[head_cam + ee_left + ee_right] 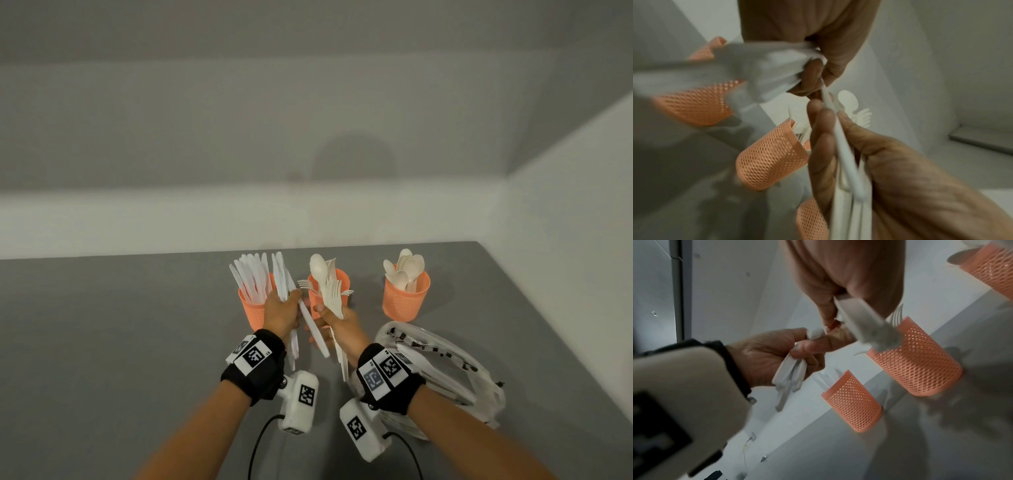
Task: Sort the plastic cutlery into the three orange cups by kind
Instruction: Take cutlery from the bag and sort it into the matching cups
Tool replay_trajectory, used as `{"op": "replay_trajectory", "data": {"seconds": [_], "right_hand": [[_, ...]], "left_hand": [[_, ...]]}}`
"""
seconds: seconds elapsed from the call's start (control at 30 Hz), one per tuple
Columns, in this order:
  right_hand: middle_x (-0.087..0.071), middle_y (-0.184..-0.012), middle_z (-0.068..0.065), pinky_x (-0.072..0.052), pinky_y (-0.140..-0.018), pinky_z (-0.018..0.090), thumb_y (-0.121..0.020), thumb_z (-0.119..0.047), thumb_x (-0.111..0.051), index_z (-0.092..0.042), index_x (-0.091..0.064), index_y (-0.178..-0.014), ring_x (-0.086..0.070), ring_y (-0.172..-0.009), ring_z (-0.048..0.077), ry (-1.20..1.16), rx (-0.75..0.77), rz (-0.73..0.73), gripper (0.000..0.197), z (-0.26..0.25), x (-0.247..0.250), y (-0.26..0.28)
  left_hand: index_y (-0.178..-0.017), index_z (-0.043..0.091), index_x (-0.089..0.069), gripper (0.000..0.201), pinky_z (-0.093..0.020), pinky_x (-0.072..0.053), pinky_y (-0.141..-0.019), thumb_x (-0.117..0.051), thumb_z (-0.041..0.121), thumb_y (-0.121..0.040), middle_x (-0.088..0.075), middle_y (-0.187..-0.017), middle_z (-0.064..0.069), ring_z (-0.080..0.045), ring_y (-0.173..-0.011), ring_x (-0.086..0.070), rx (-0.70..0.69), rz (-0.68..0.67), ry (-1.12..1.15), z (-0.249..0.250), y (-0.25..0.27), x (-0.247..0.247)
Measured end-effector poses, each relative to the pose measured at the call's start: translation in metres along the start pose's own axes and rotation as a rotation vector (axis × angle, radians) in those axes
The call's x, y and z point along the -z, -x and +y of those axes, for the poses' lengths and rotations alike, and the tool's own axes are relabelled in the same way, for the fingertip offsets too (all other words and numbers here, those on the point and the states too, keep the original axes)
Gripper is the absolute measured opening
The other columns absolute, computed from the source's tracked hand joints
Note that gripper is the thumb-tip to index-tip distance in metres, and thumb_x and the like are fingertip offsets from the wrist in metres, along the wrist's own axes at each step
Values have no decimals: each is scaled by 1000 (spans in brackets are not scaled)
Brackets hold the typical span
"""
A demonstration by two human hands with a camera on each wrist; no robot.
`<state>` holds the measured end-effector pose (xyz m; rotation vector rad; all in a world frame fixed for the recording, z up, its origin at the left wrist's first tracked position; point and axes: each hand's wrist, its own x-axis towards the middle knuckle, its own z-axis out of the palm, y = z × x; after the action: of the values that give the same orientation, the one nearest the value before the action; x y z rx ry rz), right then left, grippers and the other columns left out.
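Grey counter [137,342] met white walls at back and right. Three orange cups [406,296] stood near its back edge. Left hand [282,313] gripped knives [284,281]; right hand [342,325] gripped mixed cutlery [329,287].

Orange mesh cups [406,297], white cutlery [329,287]

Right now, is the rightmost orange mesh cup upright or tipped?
Upright: the rightmost orange mesh cup stands on its base on the grey table, white plastic spoons sticking up.
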<state>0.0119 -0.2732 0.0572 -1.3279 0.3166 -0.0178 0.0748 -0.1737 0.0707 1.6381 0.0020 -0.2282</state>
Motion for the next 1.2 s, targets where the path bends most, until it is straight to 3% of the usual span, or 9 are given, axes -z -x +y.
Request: {"op": "replay_trajectory", "data": {"seconds": [0.1,0.23,0.33,0.47,0.57,0.83,0.97,1.07,1.2], "right_hand": [[-62,-68,11,-53,-45,21,-98,-18,-46,-12,-50,-96,-63,-44,11,-18,-64,-33,8,-2,0,-1],[-48,-60,6,-40,-34,17,-97,-17,-47,-15,-48,-85,-46,-32,5,45,-61,21,12,-2,4,-5],[-36,-56,-1,-25,-32,14,-97,-24,-47,-19,-48,-99,-29,-31,1,119,-19,19,5,-3,7,-7],[-33,-57,-2,-23,-32,13,-96,-35,-47,-32,-49,-106,-28,-31,2,97,-2,29,11,-12,7,-9],[-34,-55,-2,-23,-32,13,-96,-39,-45,-30,-48,-115,-27,-31,2,73,-23,46,22,-13,9,-13],[-38,-56,-4,-26,-40,17,-96,-46,-38,-34,-57,-92,-29,-39,4,108,-75,53,23,-10,17,-18],[-40,-56,-4,-30,-39,17,-97,-41,-40,-21,-54,-109,-34,-38,4,124,-80,69,27,-5,18,-20],[-39,-56,-3,-30,-38,16,-98,-37,-40,-20,-54,-103,-33,-37,3,124,-84,65,23,-3,16,-19],[-39,-55,-3,-30,-39,16,-98,-36,-40,-21,-53,-99,-33,-37,4,135,-69,61,20,-4,15,-18]], "left_hand": [[-60,11,-51,29,-22,-36,-48,-53,9,-89,-42,-53,-4,-14,-47,-39,87,-19,40,-5,-9,7],[-68,10,-51,23,-20,-41,-38,-51,6,-91,-41,-53,-5,-11,-37,-42,136,-52,186,0,-20,21],[-64,11,-45,29,-16,-35,-37,-46,2,-92,-42,-41,1,-6,-30,-39,-36,44,188,16,-36,35],[-59,15,-43,40,-17,-39,-41,-57,38,-89,-42,-44,0,-6,-33,-38,-170,287,119,45,-61,53],[-57,14,-39,47,-10,-39,-41,-53,47,-89,-41,-50,-8,-3,-32,-40,-281,391,137,56,-78,55],[-63,7,-55,36,-17,-46,-58,-61,33,-87,-56,-58,-5,2,-45,-54,-290,285,-48,12,-97,46],[-82,13,-50,17,-27,-41,-75,-65,20,-85,-60,-68,-8,-13,-62,-57,-316,242,-141,-8,-96,45],[-96,11,-54,13,-27,-40,-78,-62,17,-87,-62,-91,-8,-19,-79,-57,-362,275,-274,-13,-100,48],[-85,-2,-63,18,-31,-38,-74,-55,13,-91,-63,-90,-18,-26,-84,-54,-494,249,-574,-18,-106,52]]}}
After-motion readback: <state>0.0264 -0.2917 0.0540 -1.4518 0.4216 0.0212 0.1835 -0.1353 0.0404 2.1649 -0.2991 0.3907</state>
